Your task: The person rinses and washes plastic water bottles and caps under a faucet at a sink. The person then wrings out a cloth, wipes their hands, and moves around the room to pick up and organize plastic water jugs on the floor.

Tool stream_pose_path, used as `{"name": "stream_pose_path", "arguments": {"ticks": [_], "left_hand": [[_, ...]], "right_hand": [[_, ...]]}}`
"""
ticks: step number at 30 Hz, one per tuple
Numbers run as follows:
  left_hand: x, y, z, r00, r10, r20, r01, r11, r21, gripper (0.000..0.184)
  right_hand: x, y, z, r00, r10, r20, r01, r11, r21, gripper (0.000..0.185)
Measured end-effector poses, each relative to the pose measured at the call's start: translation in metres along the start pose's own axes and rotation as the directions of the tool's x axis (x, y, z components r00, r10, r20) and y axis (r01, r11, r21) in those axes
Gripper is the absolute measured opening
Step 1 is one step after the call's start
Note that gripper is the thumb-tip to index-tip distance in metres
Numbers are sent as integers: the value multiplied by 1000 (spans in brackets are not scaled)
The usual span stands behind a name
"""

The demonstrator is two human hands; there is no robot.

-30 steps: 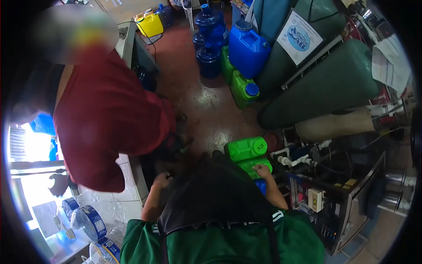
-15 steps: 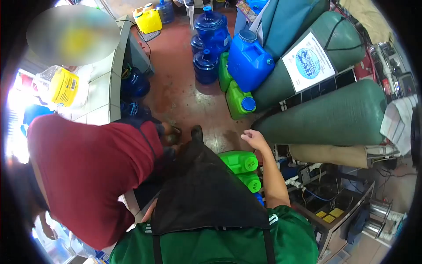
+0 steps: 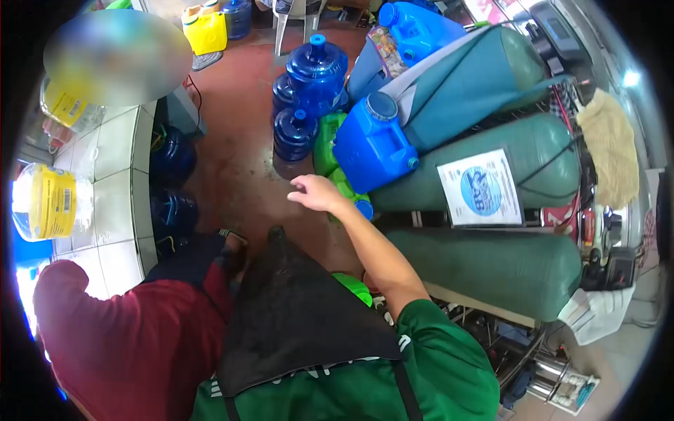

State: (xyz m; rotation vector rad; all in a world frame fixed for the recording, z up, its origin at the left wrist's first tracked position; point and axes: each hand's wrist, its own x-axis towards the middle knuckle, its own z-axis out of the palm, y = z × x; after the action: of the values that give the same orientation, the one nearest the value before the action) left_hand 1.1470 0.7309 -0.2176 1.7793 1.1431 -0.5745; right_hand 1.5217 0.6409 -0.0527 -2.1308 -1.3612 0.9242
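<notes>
My right hand [image 3: 314, 192] is stretched forward over the red floor, empty, with thumb and fingers apart. Just beyond it stand clear-blue round water bottles, one of them short [image 3: 295, 133] and another taller one [image 3: 316, 74] behind. To the right of the hand, a solid blue jug [image 3: 375, 147] with a dark blue cap leans above green jugs [image 3: 342, 184]. Part of a bright green container [image 3: 353, 288] shows beside my black apron [image 3: 302, 316]. My left hand is out of sight.
A person in a dark red shirt [image 3: 140, 337] bends close on my left, beside a white tiled counter [image 3: 116, 200]. Large green tanks [image 3: 491, 270] line the right side. A yellow jug [image 3: 205, 31] and a white chair [image 3: 298, 21] stand at the back.
My right hand has left the green containers near me and reached forward toward the blue bottles. My left hand has dropped out of view. The view has moved forward and turned.
</notes>
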Motion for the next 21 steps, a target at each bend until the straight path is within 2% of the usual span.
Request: {"name": "stream_pose_path", "arguments": {"ticks": [4,7,11,13,14,16,18,20,21], "left_hand": [[19,17,-10,1000,-13,-4,13,999,-38,29],[29,26,-17,1000,-18,-15,17,997,-75,29],[34,30,-25,998,-59,-37,54,990,-127,28],[31,27,-24,994,-98,-54,87,980,-177,28],[27,27,-24,991,-121,-63,106,973,-203,28],[21,26,-21,982,-173,-79,148,955,-258,28],[11,28,-15,967,-236,-95,194,927,-319,28],[-3,32,-6,944,-310,-115,244,888,-390,28],[-11,36,-1,929,-350,-121,269,862,-431,28]], "right_hand": [[37,-5,18,994,-29,108,27,999,21,53],[52,4,28,960,-57,273,48,998,38,52],[74,13,1,969,-157,192,169,985,-45,52],[106,23,-28,973,-229,18,230,969,-94,53],[124,29,-45,957,-238,-163,222,969,-108,60],[159,27,-102,925,-181,-333,135,978,-156,78],[202,29,-153,850,-141,-508,17,970,-241,83],[249,37,-196,757,-194,-624,-35,941,-335,86],[273,39,-211,763,-199,-615,-16,945,-326,86]]}}
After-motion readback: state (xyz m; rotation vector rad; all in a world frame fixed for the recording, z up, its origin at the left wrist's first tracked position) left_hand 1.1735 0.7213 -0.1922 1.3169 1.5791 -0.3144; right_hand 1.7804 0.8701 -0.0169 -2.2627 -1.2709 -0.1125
